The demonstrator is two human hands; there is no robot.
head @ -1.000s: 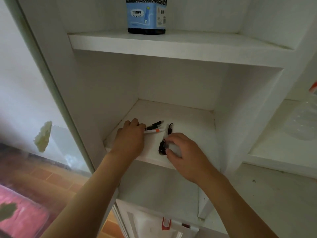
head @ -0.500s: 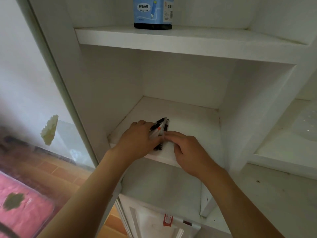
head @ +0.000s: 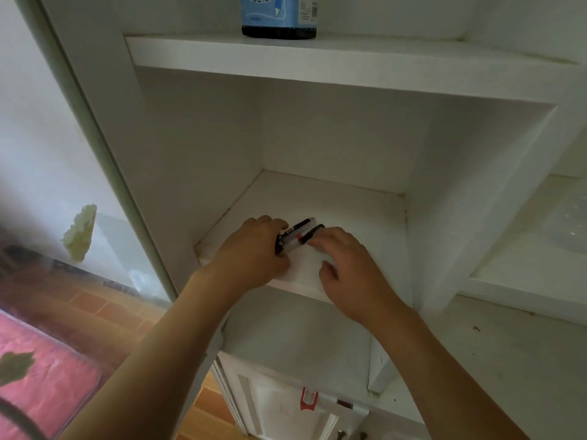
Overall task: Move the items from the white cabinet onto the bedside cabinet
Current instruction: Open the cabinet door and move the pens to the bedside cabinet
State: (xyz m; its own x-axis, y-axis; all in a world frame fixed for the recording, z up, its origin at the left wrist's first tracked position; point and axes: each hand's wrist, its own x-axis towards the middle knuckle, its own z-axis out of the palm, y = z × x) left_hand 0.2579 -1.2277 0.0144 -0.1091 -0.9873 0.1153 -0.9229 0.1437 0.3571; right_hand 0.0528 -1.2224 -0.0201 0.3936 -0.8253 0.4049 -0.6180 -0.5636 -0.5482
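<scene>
A bundle of pens (head: 298, 234) with black, white and red parts lies on the lower shelf (head: 359, 214) of the white cabinet. My left hand (head: 254, 255) curls its fingers round the near end of the bundle. My right hand (head: 346, 265) lies flat on the shelf just right of the pens, its fingertips touching them. A blue-labelled black mesh pen holder (head: 278, 15) stands on the shelf above, cut off by the top edge.
A clear plastic container (head: 568, 223) sits in the compartment to the right. Below the shelf is a white ledge (head: 476, 354). At the left, a glass panel (head: 104, 249) stands over a wooden floor, and a pink cloth (head: 41, 382) lies at lower left.
The scattered pens have been pushed together into one bundle. My left hand has closed round them, and my right hand has slid left against them.
</scene>
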